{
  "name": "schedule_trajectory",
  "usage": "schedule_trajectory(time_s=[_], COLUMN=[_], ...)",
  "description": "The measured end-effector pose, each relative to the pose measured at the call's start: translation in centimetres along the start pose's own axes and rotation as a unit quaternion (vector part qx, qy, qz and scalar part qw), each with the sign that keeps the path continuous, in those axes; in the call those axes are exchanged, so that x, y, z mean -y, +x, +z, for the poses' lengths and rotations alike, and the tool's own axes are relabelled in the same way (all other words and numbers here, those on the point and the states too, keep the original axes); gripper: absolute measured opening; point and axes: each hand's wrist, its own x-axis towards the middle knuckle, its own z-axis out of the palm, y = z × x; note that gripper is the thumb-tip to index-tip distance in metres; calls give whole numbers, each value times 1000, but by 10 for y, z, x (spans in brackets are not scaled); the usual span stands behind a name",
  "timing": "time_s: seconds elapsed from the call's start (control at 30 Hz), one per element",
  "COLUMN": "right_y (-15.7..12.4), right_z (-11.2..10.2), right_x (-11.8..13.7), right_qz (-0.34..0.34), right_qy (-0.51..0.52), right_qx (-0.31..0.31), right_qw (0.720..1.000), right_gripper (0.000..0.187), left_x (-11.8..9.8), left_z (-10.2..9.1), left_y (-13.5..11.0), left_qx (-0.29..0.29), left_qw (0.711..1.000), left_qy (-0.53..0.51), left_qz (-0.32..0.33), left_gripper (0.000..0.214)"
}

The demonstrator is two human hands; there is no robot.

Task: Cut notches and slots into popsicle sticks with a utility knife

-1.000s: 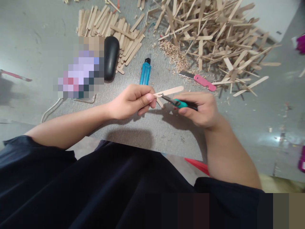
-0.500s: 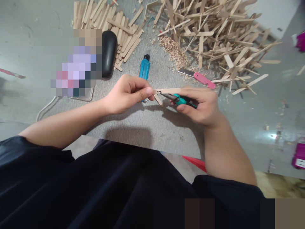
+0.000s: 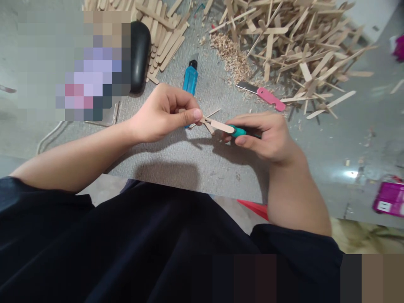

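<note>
My left hand (image 3: 166, 111) pinches one end of a small piece made of crossed wooden craft sticks (image 3: 222, 126) between thumb and fingers. Its long stick slants down to the right; thinner sticks point out beside it. Closed around a teal-and-black handle, my right hand (image 3: 265, 134) holds what look like long-nose pliers (image 3: 239, 132). The metal jaws are mostly hidden behind the long stick, with a dark tip showing near its crossing. A blue utility knife (image 3: 190, 80) lies just beyond my left fingers, partly covered by them.
Past my hands lie a pink folding knife (image 3: 269, 98), a pile of wood shavings (image 3: 232, 54) and a big heap of crossed sticks (image 3: 303, 50). Loose sticks (image 3: 170, 50) and a black oval case (image 3: 140, 57) are at upper left. A purple object (image 3: 391, 198) sits at right.
The crossed-stick piece has turned: its long stick, level before, now slants down to the right and covers the pliers' jaws. Both hands keep their grips. The whole view has shifted slightly.
</note>
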Motion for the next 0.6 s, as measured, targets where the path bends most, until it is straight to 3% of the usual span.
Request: schedule_trajectory(time_s=[0.23,0.6], right_y=[-2,-4], right_z=[0,0], right_x=[-1,0], right_qz=[20,27], right_qy=[0,25], right_qx=[-4,1], right_qw=[1000,999], right_gripper=[39,32], left_x=[1,-3], left_z=[-1,-2], left_y=[-1,-1], left_qx=[-10,-17], left_qw=[1000,997], left_qy=[24,67], left_qz=[-6,27], left_gripper=[34,37])
